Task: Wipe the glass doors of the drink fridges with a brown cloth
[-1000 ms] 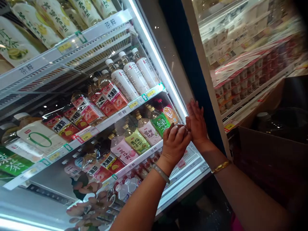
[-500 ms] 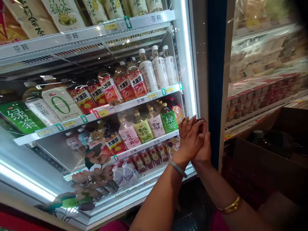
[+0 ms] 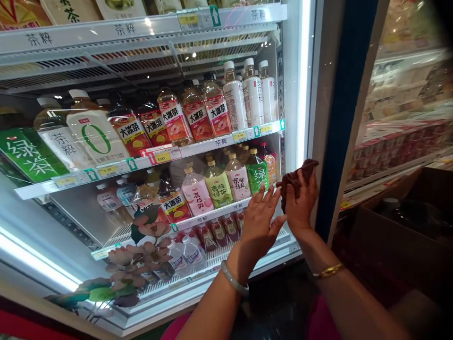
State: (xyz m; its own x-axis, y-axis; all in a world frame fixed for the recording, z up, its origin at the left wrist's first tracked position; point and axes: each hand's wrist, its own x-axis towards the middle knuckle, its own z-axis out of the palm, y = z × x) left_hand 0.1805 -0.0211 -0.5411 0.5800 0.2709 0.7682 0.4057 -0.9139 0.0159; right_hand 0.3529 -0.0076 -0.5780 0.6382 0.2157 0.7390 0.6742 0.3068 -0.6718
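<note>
Cloth (image 3: 300,182) lies under the right hand's (image 3: 300,200) slightly parted fingers, beside the left hand's (image 3: 261,219) spread fingers.

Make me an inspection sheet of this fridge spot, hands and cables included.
Surface: glass front, flower pattern at lower left
Job's things: brown cloth, bunched up
Clutter: dark box at right, bottle in it
Hands: right hand holds the cloth; left hand beside it, fingers spread, holding nothing
Cables: nothing seen
Surroundings: bottled drinks on shelves behind the glass; stacked cups at right, blurry
</note>
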